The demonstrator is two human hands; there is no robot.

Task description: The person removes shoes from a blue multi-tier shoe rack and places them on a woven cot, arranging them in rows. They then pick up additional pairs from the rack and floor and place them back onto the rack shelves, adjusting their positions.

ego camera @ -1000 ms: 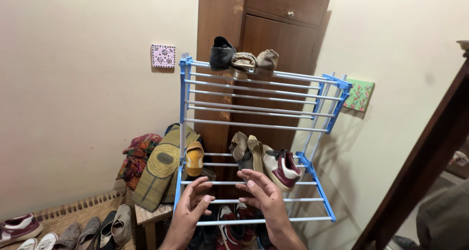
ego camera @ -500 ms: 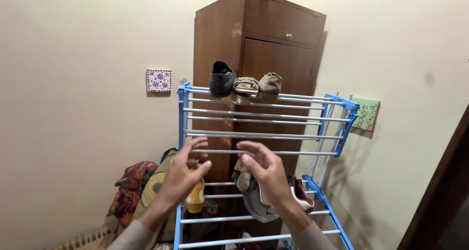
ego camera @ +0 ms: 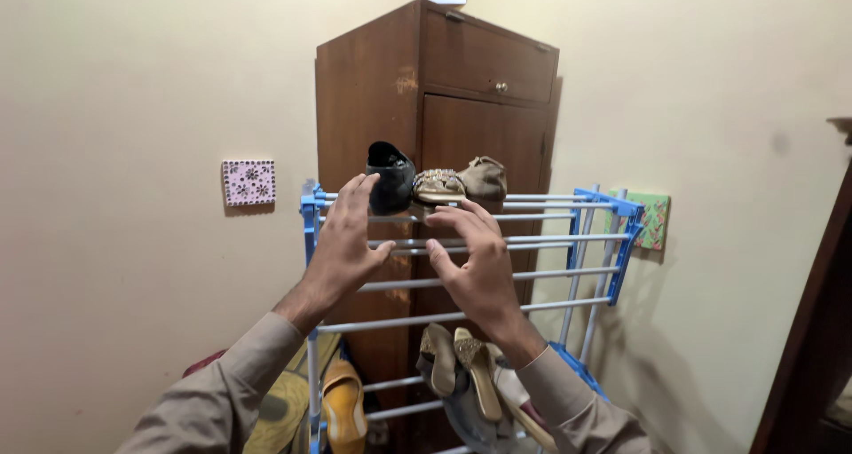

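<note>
My left hand (ego camera: 344, 241) and my right hand (ego camera: 474, 259) are raised with fingers spread, empty, in front of the top shelf of a blue and white shoe rack (ego camera: 590, 241). On that top shelf sit a black shoe (ego camera: 390, 176), a beaded sandal (ego camera: 438, 186) and a tan shoe (ego camera: 485, 179). My left fingertips are close to the black shoe. My right fingertips are just below the beaded sandal. Neither hand touches a shoe.
A brown wooden cabinet (ego camera: 461, 72) stands behind the rack in the corner. Heeled sandals (ego camera: 461, 365) and a yellow shoe (ego camera: 342, 405) rest on a lower shelf. A small patterned tile (ego camera: 248, 181) hangs on the left wall, a green one (ego camera: 654, 219) on the right wall.
Both hands rose from the rack's lower shelf to its top shelf, and the view tilted upward with them. They stay empty and open.
</note>
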